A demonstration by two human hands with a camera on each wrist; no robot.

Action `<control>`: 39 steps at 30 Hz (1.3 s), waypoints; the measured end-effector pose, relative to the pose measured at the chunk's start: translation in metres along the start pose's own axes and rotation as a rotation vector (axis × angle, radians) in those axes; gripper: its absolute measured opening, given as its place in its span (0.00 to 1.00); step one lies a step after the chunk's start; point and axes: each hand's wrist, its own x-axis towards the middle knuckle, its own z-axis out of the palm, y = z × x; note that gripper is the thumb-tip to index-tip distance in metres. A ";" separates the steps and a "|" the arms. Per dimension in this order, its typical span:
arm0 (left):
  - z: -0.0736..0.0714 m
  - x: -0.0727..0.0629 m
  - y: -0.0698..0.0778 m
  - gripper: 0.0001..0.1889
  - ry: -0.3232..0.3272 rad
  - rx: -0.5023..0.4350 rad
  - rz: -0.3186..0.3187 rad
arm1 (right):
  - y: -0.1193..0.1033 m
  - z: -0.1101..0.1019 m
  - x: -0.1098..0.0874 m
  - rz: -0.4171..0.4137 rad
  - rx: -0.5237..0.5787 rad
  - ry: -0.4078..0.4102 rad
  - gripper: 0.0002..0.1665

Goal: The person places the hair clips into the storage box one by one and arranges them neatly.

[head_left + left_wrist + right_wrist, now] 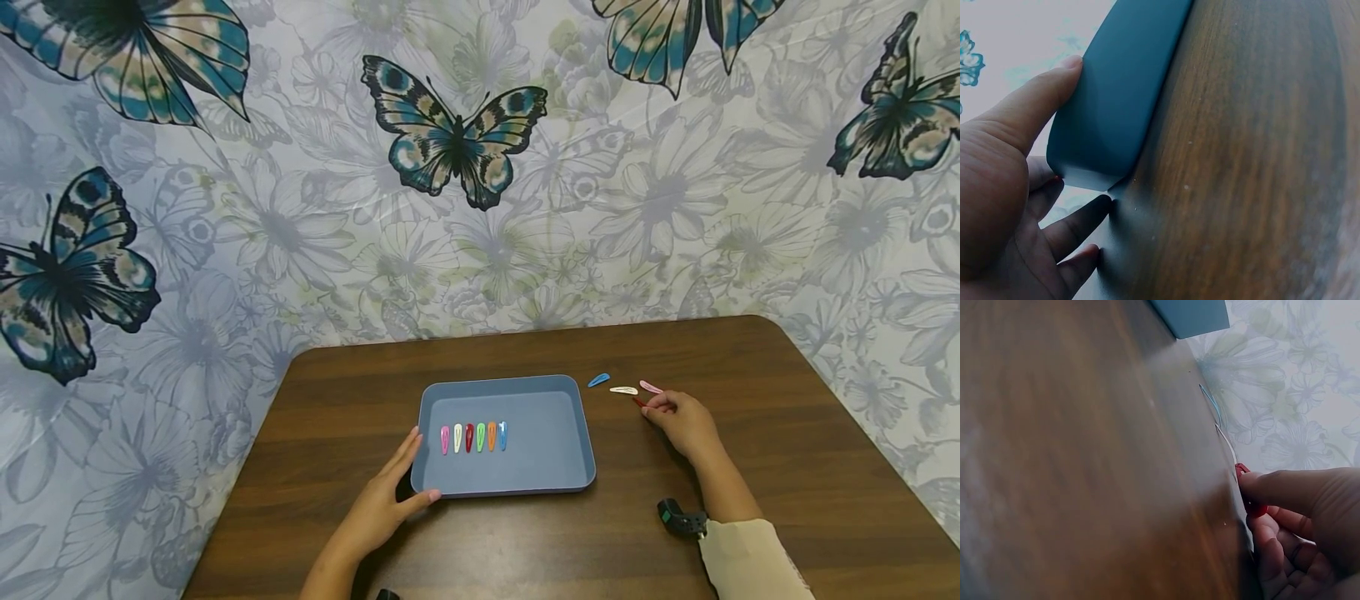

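My right hand [681, 423] pinches a red snap hair clip [1255, 507] between thumb and fingers, low over the table to the right of the tray. Close by lie a pink hair clip [651, 387], a white hair clip [624, 390] and a blue hair clip [598, 380]. My left hand [384, 504] rests at the near left corner of the blue-grey tray [551, 437], its fingers extended along the left side and its thumb against the front wall [1119, 81]. Inside the tray, several upright clips form a row, from a pink clip [445, 440] to a blue clip [503, 436].
The brown wooden table [517, 550] has a rounded far right corner and ends near a cloth backdrop [660, 208] printed with butterflies and flowers. A black device [681, 518] is strapped at the right wrist, beside a cream sleeve [750, 558].
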 end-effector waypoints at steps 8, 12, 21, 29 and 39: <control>0.000 0.000 0.000 0.51 -0.003 -0.006 0.002 | 0.000 0.000 -0.001 0.020 0.028 0.009 0.11; 0.000 0.000 0.000 0.50 -0.002 -0.005 -0.002 | -0.002 -0.002 -0.002 0.035 0.044 0.008 0.11; 0.000 0.000 0.001 0.51 0.001 0.007 -0.004 | -0.005 -0.005 -0.002 0.050 0.069 0.004 0.13; 0.000 0.000 0.000 0.51 0.003 0.002 0.005 | -0.007 -0.006 -0.002 0.048 0.078 0.005 0.17; 0.000 0.000 -0.001 0.52 0.005 -0.002 0.005 | -0.012 -0.006 -0.002 0.046 0.106 -0.008 0.20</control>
